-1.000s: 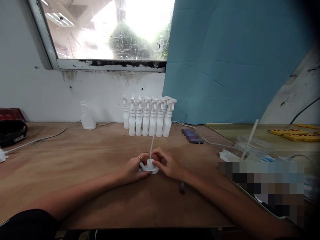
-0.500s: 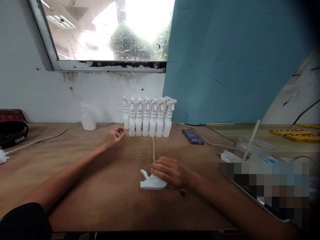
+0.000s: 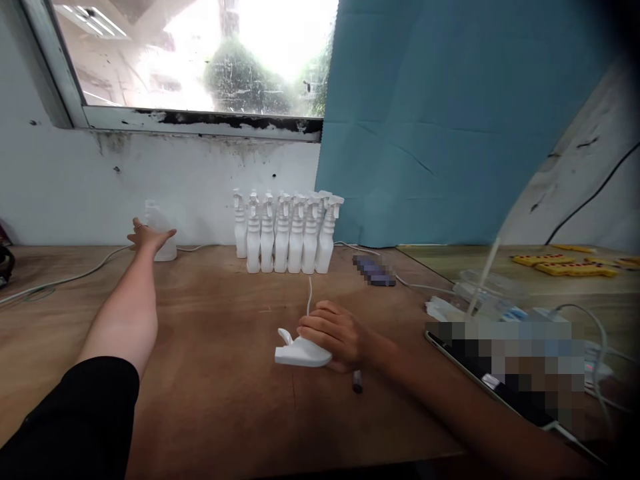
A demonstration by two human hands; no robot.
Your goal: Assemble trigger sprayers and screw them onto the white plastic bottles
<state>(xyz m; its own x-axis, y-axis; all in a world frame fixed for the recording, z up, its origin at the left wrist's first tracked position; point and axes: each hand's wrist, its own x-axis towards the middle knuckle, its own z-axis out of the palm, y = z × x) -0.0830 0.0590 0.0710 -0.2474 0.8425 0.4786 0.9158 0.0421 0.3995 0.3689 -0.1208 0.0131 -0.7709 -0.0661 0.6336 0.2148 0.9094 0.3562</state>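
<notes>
My right hand [image 3: 334,335] is closed around a white trigger sprayer head [image 3: 303,353], low over the middle of the table. Its nozzle points left, its trigger lies on the upper side, and a thin white dip tube [image 3: 309,297] runs away toward the back. At the far left, my left hand [image 3: 145,237] reaches out with fingers spread in front of a white bottle without a sprayer [image 3: 167,250]. The hand partly hides that bottle; whether they touch is unclear. Several white spray bottles [image 3: 281,240] with sprayers fitted stand upright in a tight group by the wall.
A pixelated phone-like object [image 3: 374,270] lies right of the bottles, near a white cable [image 3: 425,287]. At the right are a clear plastic cup [image 3: 493,290] with a straw, a dark tablet-like device [image 3: 465,357] and yellow pieces [image 3: 575,268]. A small dark cylinder [image 3: 357,381] lies beside my right wrist.
My left hand has swung left from beside the grouped bottles to the lone bottle, its fingers spreading. My right hand still holds the sprayer head. The view has shifted somewhat.
</notes>
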